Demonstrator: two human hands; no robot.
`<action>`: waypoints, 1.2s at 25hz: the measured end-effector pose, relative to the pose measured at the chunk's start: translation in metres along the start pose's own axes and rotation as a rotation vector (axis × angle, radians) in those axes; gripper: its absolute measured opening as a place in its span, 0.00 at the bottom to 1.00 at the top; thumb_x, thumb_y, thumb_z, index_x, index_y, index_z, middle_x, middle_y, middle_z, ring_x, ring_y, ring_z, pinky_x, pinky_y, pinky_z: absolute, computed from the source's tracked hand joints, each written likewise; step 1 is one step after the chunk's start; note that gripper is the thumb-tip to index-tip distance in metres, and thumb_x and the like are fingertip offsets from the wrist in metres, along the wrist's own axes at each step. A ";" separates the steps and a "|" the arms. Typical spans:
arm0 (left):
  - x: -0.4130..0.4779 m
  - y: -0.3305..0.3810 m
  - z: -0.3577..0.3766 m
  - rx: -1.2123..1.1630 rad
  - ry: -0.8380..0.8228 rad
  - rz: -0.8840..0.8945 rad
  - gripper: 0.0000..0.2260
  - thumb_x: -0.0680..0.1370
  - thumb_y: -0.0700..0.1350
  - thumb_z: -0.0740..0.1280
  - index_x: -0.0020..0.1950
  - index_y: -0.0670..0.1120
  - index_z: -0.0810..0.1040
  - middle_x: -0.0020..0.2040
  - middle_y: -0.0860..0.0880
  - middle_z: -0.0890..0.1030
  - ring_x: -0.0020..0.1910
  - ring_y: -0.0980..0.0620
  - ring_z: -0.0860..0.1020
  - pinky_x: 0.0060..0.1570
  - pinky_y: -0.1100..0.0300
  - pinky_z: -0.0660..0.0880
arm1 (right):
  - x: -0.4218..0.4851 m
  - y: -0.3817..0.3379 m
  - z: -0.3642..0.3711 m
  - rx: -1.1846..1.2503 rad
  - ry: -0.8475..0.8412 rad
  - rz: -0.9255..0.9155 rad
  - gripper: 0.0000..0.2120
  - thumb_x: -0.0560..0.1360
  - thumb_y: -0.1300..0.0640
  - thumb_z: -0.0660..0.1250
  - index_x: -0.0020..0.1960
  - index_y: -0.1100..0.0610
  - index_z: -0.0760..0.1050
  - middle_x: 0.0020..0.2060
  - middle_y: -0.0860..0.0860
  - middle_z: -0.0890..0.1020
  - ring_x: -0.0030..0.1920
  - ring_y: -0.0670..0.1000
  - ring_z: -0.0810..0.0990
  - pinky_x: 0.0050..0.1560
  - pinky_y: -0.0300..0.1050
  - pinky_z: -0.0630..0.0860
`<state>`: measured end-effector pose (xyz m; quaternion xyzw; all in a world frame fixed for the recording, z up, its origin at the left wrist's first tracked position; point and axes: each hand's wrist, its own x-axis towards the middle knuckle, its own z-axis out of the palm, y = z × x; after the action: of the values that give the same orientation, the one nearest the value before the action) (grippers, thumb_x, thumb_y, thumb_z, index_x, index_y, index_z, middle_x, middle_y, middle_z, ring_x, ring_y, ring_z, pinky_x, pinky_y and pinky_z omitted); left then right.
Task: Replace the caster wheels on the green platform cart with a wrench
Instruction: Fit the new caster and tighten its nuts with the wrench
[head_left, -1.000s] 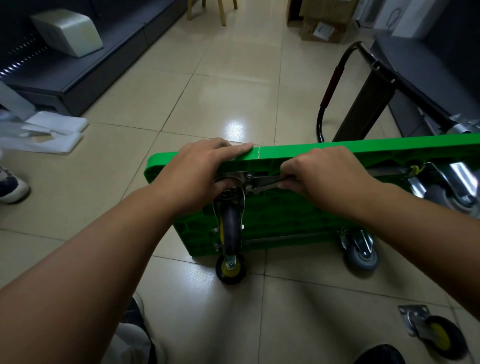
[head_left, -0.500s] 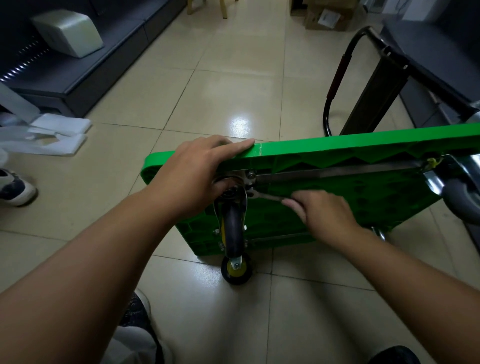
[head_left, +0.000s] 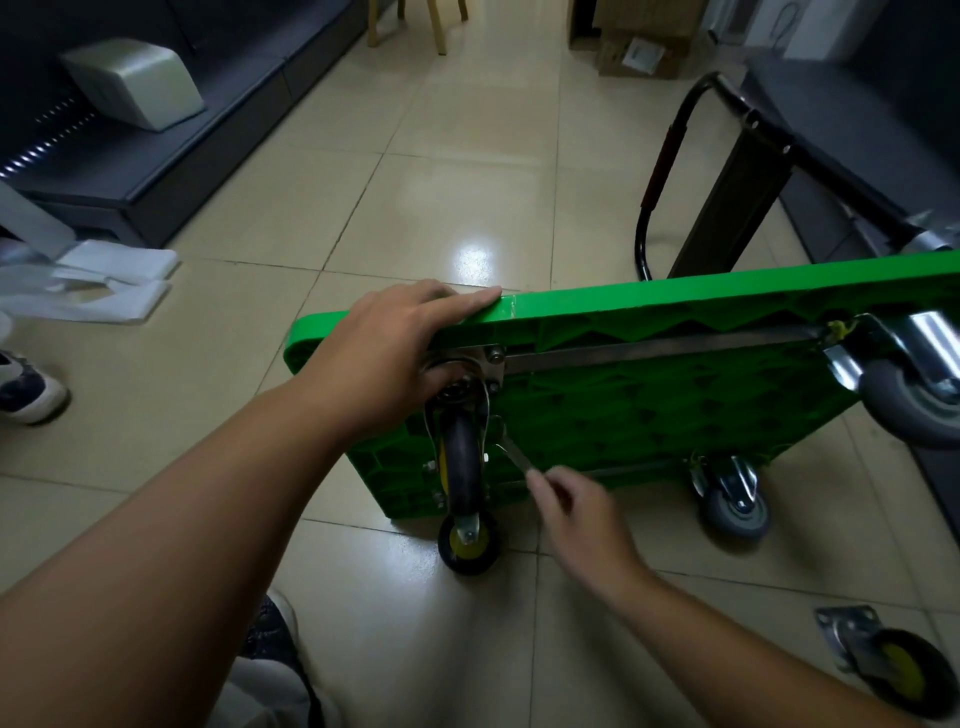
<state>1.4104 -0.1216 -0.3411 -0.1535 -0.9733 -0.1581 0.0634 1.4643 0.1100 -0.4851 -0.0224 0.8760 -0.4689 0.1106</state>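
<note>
Slanting up-left to caster (head_left: 462, 462), wrench (head_left: 511, 452) pinched by right fingers (head_left: 543, 483); left hand (head_left: 384, 353) gripping cart (head_left: 649, 415).

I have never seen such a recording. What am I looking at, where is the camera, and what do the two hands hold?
There is no machine here: a person works with bare hands. One wide-angle camera worn on the head looks down, so both arms enter from below. A green cart stands on its edge on the tiled floor, underside toward the camera. The left hand holds its top edge, beside a black and yellow caster. The right hand pinches a wrench whose head reaches up beside that caster; whether it sits on a bolt is unclear. A grey caster is mounted lower on the cart, and a loose caster lies on the floor at the lower right.
</note>
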 end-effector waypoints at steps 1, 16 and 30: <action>0.000 0.001 0.000 -0.002 0.004 -0.001 0.34 0.76 0.47 0.73 0.79 0.60 0.63 0.67 0.52 0.76 0.63 0.48 0.73 0.62 0.48 0.72 | 0.006 -0.006 -0.023 -0.246 0.004 -0.107 0.13 0.81 0.46 0.64 0.42 0.53 0.74 0.29 0.46 0.74 0.29 0.46 0.72 0.30 0.44 0.67; -0.001 -0.002 0.004 0.040 0.029 0.031 0.34 0.76 0.49 0.73 0.79 0.63 0.62 0.66 0.52 0.77 0.61 0.47 0.74 0.59 0.49 0.72 | 0.064 -0.125 -0.107 -1.459 0.098 -0.765 0.10 0.75 0.55 0.73 0.49 0.52 0.71 0.31 0.48 0.79 0.32 0.54 0.77 0.34 0.46 0.65; 0.001 -0.003 0.005 0.035 0.039 0.024 0.32 0.76 0.50 0.72 0.78 0.63 0.65 0.65 0.51 0.77 0.61 0.46 0.75 0.58 0.47 0.72 | 0.046 -0.005 0.013 -0.161 -0.075 -0.075 0.18 0.84 0.45 0.56 0.39 0.53 0.71 0.29 0.49 0.73 0.29 0.51 0.72 0.29 0.46 0.66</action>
<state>1.4080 -0.1220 -0.3462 -0.1610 -0.9726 -0.1435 0.0868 1.4218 0.0903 -0.4959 -0.0816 0.9047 -0.3995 0.1233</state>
